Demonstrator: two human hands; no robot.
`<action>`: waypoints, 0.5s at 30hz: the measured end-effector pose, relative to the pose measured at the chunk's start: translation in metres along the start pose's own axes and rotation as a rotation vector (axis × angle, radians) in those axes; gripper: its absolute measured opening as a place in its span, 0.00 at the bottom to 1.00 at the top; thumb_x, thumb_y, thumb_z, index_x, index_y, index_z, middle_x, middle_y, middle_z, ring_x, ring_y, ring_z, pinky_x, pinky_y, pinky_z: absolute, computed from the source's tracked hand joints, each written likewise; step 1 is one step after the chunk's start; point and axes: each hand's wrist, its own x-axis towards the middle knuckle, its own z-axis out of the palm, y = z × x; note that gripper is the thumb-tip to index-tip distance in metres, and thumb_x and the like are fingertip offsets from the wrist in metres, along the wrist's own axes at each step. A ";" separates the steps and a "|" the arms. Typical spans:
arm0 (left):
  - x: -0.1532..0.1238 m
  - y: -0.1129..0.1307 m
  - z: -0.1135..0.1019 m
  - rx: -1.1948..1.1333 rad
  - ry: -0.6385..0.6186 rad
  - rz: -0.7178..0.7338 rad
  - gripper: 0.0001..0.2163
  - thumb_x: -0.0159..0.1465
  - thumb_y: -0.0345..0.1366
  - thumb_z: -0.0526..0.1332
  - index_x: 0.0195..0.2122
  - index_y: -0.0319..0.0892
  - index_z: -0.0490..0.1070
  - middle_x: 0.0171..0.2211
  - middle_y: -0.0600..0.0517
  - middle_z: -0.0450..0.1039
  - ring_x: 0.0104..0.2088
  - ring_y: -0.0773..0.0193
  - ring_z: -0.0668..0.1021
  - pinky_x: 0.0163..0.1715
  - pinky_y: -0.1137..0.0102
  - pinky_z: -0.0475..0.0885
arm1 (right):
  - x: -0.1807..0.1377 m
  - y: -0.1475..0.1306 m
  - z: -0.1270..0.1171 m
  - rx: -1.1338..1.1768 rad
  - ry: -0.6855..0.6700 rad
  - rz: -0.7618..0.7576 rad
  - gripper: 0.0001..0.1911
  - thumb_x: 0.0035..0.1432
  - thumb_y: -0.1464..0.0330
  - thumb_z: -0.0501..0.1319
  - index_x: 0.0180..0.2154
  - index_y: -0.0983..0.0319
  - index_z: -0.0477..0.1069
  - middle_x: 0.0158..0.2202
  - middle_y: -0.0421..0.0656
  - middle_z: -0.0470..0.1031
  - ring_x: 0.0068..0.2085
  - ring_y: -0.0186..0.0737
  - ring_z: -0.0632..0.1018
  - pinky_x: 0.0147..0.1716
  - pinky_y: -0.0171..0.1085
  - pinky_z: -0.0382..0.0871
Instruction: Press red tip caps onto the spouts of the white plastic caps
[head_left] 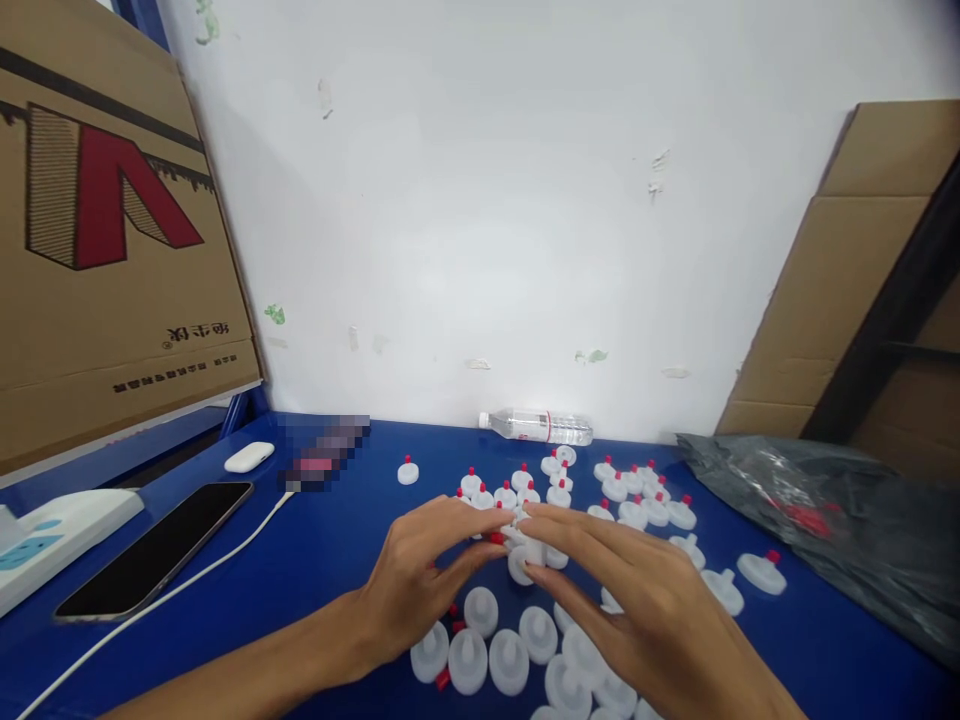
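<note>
My left hand (420,580) and my right hand (637,610) meet over the middle of a blue table (315,560). Their fingertips pinch one small white plastic cap (525,550) together, with a red piece showing at my left fingertips. Several white caps without red tips (510,660) lie just below my hands. Further back stand several white caps with red tips (630,490), spread in loose rows. A few loose red tips (454,625) lie beside my left hand.
A clear water bottle (536,425) lies against the white wall. At the left are a black phone (157,550) on a white cable, an earbud case (249,456) and a power strip (52,530). Cardboard boxes stand at both sides; a dark plastic bag (825,510) lies right.
</note>
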 end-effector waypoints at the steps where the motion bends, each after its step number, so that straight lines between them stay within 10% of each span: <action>1: -0.001 -0.001 0.000 0.000 -0.002 0.013 0.13 0.73 0.32 0.67 0.58 0.44 0.78 0.42 0.51 0.86 0.40 0.66 0.86 0.42 0.74 0.79 | 0.000 0.000 0.000 -0.003 0.003 -0.004 0.14 0.78 0.65 0.55 0.55 0.58 0.77 0.52 0.41 0.86 0.49 0.41 0.88 0.46 0.37 0.85; 15: -0.003 -0.006 0.000 0.066 -0.004 0.112 0.16 0.73 0.25 0.64 0.60 0.45 0.77 0.42 0.49 0.84 0.37 0.67 0.82 0.36 0.73 0.76 | 0.000 -0.002 0.000 -0.035 0.014 -0.032 0.14 0.79 0.65 0.54 0.56 0.58 0.76 0.52 0.43 0.86 0.48 0.40 0.88 0.45 0.37 0.84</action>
